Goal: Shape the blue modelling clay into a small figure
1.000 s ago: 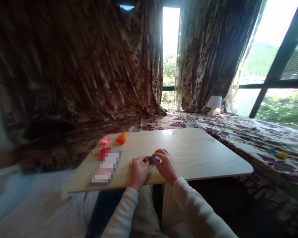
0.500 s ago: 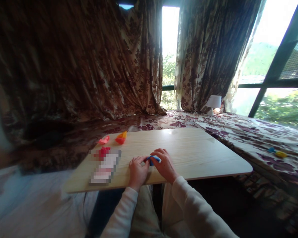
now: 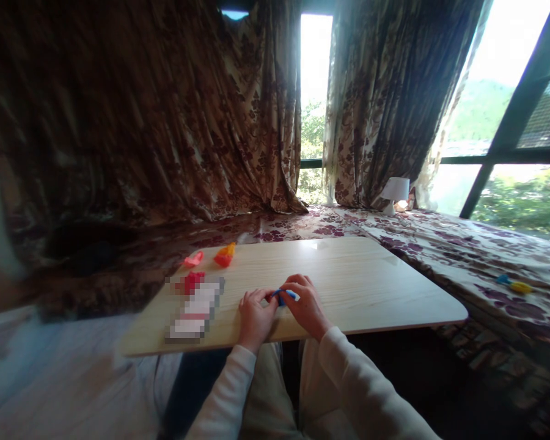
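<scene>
My left hand [image 3: 254,316] and my right hand [image 3: 306,304] rest close together on the near edge of a light wooden table [image 3: 357,287]. Both pinch a small blue limp object [image 3: 283,295], perhaps a balloon, held between their fingertips just above the tabletop. Most of it is hidden by my fingers. White sleeves cover both forearms.
A red balloon-like piece [image 3: 193,259], an orange one [image 3: 224,256] and another red one [image 3: 193,280] lie at the table's left, beside a blurred white packet [image 3: 197,308]. A floral-covered bench [image 3: 462,244] holds a small white lamp [image 3: 395,190] and blue and yellow pieces [image 3: 514,284]. Curtains hang behind.
My fingers have shifted slightly on the blue object; less of it shows than half a second ago. The hands stay in the same spot.
</scene>
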`<state>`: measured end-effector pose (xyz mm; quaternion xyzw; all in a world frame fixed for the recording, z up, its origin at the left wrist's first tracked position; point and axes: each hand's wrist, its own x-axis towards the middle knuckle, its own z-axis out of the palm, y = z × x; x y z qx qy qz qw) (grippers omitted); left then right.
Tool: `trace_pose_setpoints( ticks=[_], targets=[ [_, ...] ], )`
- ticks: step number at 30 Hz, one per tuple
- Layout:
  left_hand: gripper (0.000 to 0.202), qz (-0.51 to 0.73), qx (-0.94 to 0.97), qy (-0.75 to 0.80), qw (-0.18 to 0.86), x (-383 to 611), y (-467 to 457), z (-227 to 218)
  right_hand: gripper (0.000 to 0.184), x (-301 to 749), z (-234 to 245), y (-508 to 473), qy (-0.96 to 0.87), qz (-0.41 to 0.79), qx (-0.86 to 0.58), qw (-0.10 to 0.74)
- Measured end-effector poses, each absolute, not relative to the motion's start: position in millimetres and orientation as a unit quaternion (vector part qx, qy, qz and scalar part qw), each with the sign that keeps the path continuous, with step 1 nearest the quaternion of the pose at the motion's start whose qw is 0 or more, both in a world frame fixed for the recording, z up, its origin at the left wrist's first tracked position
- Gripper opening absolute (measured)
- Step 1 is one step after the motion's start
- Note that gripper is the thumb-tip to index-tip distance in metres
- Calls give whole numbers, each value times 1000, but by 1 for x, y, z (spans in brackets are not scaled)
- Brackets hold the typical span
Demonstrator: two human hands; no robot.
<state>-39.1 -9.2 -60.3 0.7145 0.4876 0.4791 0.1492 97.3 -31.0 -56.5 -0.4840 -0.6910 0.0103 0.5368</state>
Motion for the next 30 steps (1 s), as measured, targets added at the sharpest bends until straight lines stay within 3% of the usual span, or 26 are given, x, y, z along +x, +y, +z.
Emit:
trace_pose_setpoints(
  ticks=[30],
  targets=[
    [12, 514, 706, 462, 151, -40, -10, -61, 9, 98, -57, -30, -696, 9, -486, 529]
  ],
)
